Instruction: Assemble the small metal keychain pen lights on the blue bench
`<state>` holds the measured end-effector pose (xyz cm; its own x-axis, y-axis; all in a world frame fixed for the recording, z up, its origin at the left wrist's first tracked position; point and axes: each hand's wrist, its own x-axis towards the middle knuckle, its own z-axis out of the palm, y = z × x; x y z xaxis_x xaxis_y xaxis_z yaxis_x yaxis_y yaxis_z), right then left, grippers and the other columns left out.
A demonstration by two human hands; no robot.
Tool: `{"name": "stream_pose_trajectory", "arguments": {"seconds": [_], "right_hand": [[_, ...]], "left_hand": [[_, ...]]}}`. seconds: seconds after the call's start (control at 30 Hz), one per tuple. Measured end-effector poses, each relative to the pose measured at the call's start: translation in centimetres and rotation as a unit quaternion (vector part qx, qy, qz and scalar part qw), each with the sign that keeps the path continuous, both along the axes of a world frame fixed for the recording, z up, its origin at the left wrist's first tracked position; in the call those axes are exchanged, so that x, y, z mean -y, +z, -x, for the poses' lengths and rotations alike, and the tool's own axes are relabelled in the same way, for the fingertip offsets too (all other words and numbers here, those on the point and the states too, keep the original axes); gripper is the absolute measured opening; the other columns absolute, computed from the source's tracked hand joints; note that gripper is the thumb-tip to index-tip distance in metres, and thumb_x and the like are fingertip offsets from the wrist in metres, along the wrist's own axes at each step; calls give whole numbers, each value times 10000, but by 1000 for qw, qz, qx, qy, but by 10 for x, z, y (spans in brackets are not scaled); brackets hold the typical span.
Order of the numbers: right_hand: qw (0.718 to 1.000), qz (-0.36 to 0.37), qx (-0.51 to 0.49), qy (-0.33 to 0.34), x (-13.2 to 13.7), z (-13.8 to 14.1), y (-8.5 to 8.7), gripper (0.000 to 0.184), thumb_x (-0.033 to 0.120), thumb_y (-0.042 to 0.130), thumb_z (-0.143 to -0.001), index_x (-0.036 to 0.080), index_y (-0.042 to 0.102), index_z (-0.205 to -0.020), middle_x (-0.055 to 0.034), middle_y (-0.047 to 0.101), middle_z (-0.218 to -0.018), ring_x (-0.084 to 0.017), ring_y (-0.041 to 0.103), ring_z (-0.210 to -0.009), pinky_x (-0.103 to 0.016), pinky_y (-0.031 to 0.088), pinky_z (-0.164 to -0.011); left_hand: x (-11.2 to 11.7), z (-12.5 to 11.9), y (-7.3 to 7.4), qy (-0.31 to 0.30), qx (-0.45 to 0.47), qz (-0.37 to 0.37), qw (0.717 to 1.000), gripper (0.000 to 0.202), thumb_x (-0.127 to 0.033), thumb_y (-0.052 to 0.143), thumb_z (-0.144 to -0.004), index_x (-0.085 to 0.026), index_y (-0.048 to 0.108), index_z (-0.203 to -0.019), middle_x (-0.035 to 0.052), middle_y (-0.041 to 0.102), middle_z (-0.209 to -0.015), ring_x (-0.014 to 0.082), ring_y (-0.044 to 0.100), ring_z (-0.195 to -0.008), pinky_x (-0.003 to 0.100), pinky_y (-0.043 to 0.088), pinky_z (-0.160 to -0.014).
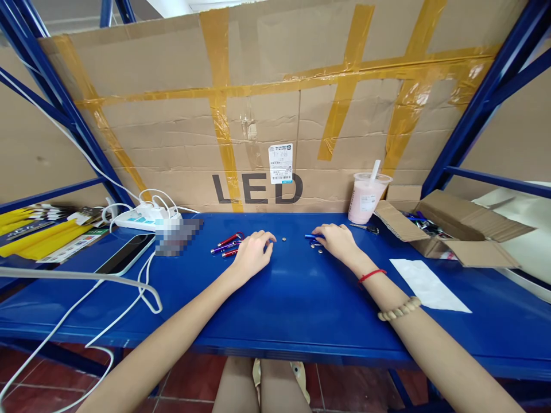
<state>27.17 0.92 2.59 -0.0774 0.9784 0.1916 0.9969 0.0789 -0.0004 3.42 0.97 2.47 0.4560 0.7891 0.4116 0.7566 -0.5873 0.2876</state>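
Note:
My left hand (253, 253) rests on the blue tabletop (275, 310), fingers curved, with a gap between thumb and forefinger and nothing visible in it. Just left of it lie red and purple keychain flashlights (224, 245), slim metal tubes partly hidden by the hand. The fingers of my right hand (338, 242) are closed on a slim blue keychain flashlight (309, 236), whose end sticks out to the left. Small button cells (320, 251) lie under and beside these fingers. Another button cell (284, 239) sits alone between my two hands.
At right stand a pink drink cup (365, 198) with a straw and an open carton (456, 221) of small items; a white paper (430, 285) lies nearer. At left are a phone (127, 254), cables and a power strip (144, 217). A large cardboard sheet (258, 126) forms the back.

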Motion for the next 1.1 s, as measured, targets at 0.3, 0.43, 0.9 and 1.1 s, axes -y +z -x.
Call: {"name": "stream_pose_trajectory", "arguments": {"seconds": [0.3, 0.43, 0.9, 1.1], "right_hand": [[976, -98, -136, 140, 2, 18, 1, 194, 220, 539, -858, 238, 634, -1027, 1, 627, -1026, -146, 553, -955, -288, 386, -817], [912, -102, -274, 288, 4, 39, -8, 175, 273, 572, -835, 205, 627, -986, 3, 638, -964, -115, 578, -866, -250, 424, -811], [963, -21, -73, 258, 6, 46, -22, 401, 333, 309, -959, 149, 498, -1262, -81, 482, -1292, -180, 411, -1196, -364, 328, -951], [960, -38, -87, 264, 4, 46, -17, 311, 237, 423, -917, 190, 558, -1192, -58, 568, -1171, -159, 486, -1091, -325, 332, -911]], "left_hand": [[-2, -7, -9, -31, 128, 133, 982, 404, -438, 528, -825, -186, 549, -1139, 7, 635, -792, 147, 549, -669, 253, 415, -624], [-6, -10, -13, -92, 251, 187, 945, 346, -440, 517, -818, -126, 581, -947, 18, 612, -656, 114, 517, -551, 221, 405, -564], [-4, -6, -12, 6, 168, -7, 986, 181, -326, 467, -833, -159, 493, -767, 5, 528, -831, 80, 458, -583, 214, 363, -564], [3, -6, -8, -39, 78, -13, 996, 191, -329, 455, -838, -161, 497, -756, 4, 509, -852, 86, 469, -630, 197, 315, -507]]}}
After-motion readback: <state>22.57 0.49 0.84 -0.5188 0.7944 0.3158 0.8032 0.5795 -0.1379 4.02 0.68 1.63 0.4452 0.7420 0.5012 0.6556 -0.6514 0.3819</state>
